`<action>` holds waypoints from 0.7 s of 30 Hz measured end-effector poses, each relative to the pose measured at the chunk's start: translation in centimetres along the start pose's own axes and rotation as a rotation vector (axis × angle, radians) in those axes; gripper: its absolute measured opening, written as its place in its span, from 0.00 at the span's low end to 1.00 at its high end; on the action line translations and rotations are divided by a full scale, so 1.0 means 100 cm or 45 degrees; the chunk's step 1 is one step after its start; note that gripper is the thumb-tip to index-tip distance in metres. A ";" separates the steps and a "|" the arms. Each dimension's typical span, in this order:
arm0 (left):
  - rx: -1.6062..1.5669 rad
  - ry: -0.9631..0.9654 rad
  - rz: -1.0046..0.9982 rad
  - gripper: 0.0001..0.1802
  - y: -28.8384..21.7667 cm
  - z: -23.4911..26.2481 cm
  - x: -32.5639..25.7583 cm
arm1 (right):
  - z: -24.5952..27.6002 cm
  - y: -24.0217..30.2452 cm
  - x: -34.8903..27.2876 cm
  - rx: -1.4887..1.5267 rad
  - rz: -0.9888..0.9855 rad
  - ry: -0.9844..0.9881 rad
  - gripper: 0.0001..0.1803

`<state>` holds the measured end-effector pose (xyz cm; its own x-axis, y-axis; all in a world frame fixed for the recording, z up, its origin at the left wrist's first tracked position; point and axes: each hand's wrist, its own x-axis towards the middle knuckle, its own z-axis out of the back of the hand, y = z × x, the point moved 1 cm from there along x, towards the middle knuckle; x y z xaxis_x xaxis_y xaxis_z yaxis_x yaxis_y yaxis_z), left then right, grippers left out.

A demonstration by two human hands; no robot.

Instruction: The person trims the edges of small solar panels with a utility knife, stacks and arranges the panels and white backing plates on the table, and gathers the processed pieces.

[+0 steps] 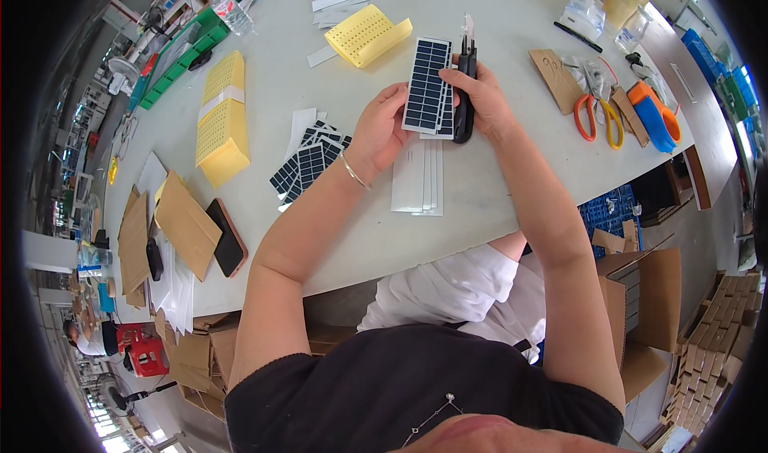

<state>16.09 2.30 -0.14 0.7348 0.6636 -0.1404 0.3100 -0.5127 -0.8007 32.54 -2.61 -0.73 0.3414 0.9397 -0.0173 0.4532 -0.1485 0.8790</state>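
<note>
Two or more dark gridded panels (428, 85) sit stacked between my fingers, above the bench (480, 193), long sides running away from me. My left fingers (392, 97) are closed in at the left edge, parted only as far as the stack needs; some of them are hidden behind it. My right fingers (458, 78) are bent closed around a black cutter (463, 121), the thumb reaching across to the top panel's face. A lower piece peeks out on the right, so I'd judge the stack wants squaring: nudge the edges flush with light, even pressure and no bending. The cutter's shiny tip points away from me; I'd want it aimed so, clear of my left fingers, with the handle not rubbing the panel face. Just on the near side of my fingers lie white strips (408, 185); to their left, nearer me, a loose overlapping pile of similar panels (310, 165). Beyond them curls a yellow perforated sheet (366, 37); well to their right are the scissors (592, 110), with orange and yellow handles.
</note>
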 end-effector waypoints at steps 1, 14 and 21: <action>-0.001 0.001 0.001 0.13 0.000 0.000 0.001 | 0.002 -0.001 0.002 0.005 0.006 -0.004 0.21; 0.048 0.047 0.008 0.17 -0.003 -0.004 -0.005 | 0.000 0.000 -0.001 0.045 0.061 -0.030 0.23; 0.039 0.060 0.006 0.17 -0.003 -0.005 -0.003 | 0.003 -0.001 0.002 0.039 0.064 -0.052 0.24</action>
<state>16.06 2.01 0.41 0.7641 0.6343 -0.1174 0.2883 -0.4986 -0.8175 32.83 -2.47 -0.98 0.3973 0.9177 0.0062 0.4596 -0.2049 0.8642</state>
